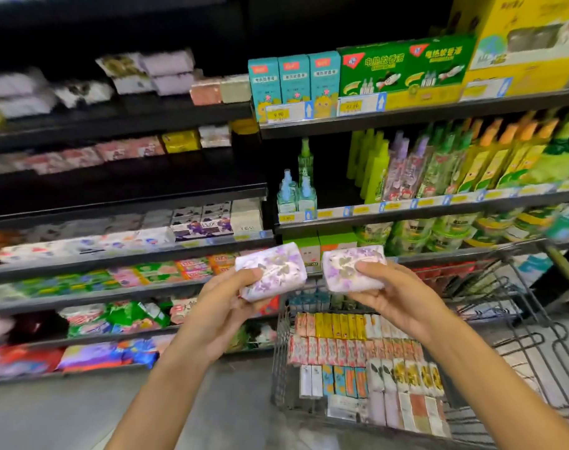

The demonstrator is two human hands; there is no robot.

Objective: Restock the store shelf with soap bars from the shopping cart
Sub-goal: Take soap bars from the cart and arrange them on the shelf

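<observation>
left hand (216, 311) grips a floral soap bar (271, 271), frame centre | right hand (395, 295) grips a second bar (353, 267) beside it | cart (536, 345) lower right, many bars left | shelf (127, 251) at left blurred, seemingly part-stocked | neither bar shelved yet

Only one view was given, from a camera worn on the person's head. It looked forward and down along both outstretched forearms, so the left hand (218, 306) and the right hand (397, 293) sat near the middle of the picture, close to the lens. The camera faced the store shelves (127, 251), which filled the upper part of the picture at a slant, those on the left blurred. The shopping cart (533, 319) lay below and to the right, seen from above with the rows of goods in its basket. The wide lens bent straight edges toward the borders. A strip of floor (49, 417) showed at the lower left.
</observation>
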